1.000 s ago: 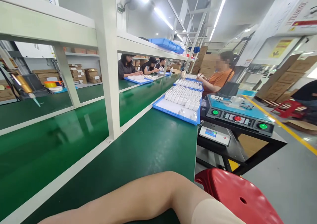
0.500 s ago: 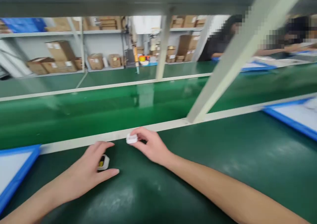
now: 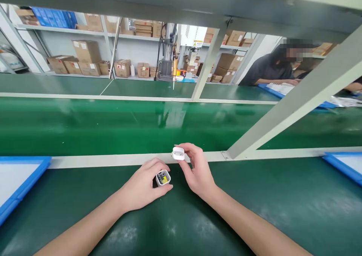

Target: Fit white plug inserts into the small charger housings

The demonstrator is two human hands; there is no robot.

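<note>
My left hand [image 3: 144, 186] is closed around a small white charger housing [image 3: 169, 179], fingers behind it and thumb in front. The housing stands on the dark green bench with its mouth upward, showing black and yellow electronic parts [image 3: 163, 178] inside. Just to the right and a little higher, my right hand [image 3: 199, 173] pinches a white cap [image 3: 178, 153] between thumb and fingers. Dark markings or slots show on the cap's face, too small to make out. The cap and the housing are apart.
Blue-rimmed trays [image 3: 28, 186] flank the bench, one at each side. Beyond a pale rail [image 3: 113, 160] runs a green conveyor belt [image 3: 113, 128]. A slanting metal post [image 3: 296, 109] rises at right. Across the belt, a person [image 3: 264, 69] works near shelves with cartons [image 3: 87, 51].
My left hand has closed in from wide-spread fingers onto the housing. The right hand still pinches the cap, now with its marked face showing. The camera view has shifted.
</note>
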